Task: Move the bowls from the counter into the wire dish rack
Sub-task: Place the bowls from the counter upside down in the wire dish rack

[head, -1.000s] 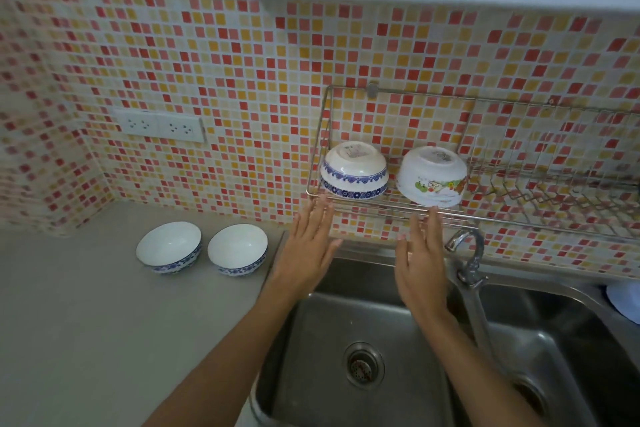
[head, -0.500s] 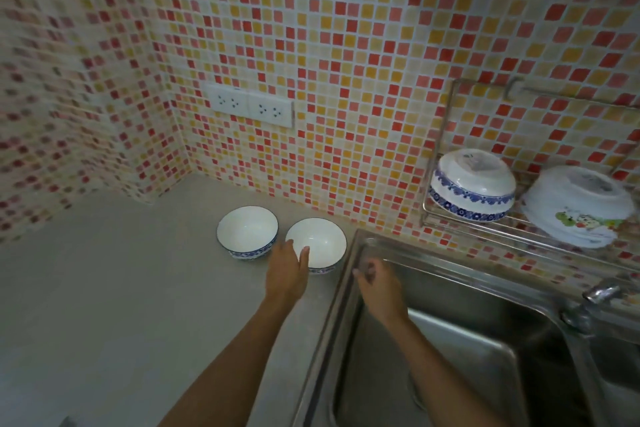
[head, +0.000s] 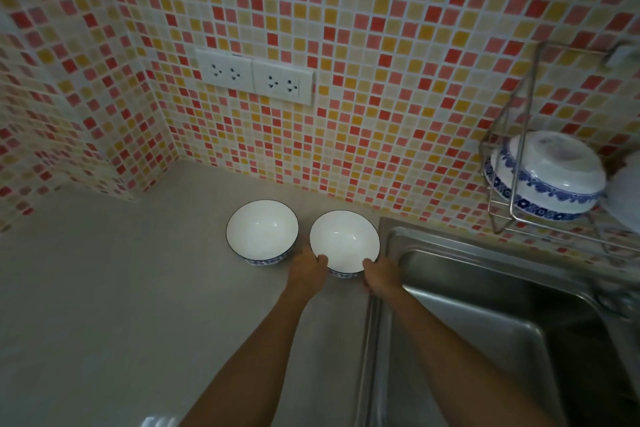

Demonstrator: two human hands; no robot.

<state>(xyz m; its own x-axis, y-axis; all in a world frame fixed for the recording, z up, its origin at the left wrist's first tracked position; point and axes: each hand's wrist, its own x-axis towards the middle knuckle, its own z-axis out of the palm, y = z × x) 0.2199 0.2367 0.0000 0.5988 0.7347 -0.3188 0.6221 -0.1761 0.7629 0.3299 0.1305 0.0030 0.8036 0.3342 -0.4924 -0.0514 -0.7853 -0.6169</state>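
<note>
Both bare forearms reach forward over a grey kitchen counter [head: 104, 305], and the two hands close on one white bowl [head: 344, 241] that sits upright just beside the steel sink [head: 485, 305]. The left hand [head: 308, 274] grips the bowl's near left rim, its thumb hooked over the edge and its fingers curled out of sight below; the right hand [head: 382, 277] mirrors it on the near right rim, thumb on the edge, above the sink's raised lip. Whether the bowl's base still touches the counter cannot be told. A second white bowl [head: 262, 231] with a blue-patterned outside stands upright just to the left, very close to the held one and free of either hand. At the right edge, a wall-mounted wire dish rack [head: 512, 135] holds an upturned blue-and-white bowl [head: 543, 177], and the pale curve of another dish shows partly cut off beside it. A double white wall socket [head: 255, 75] sits on the red, orange and cream mosaic tile backsplash [head: 381, 62] above the counter corner.
</note>
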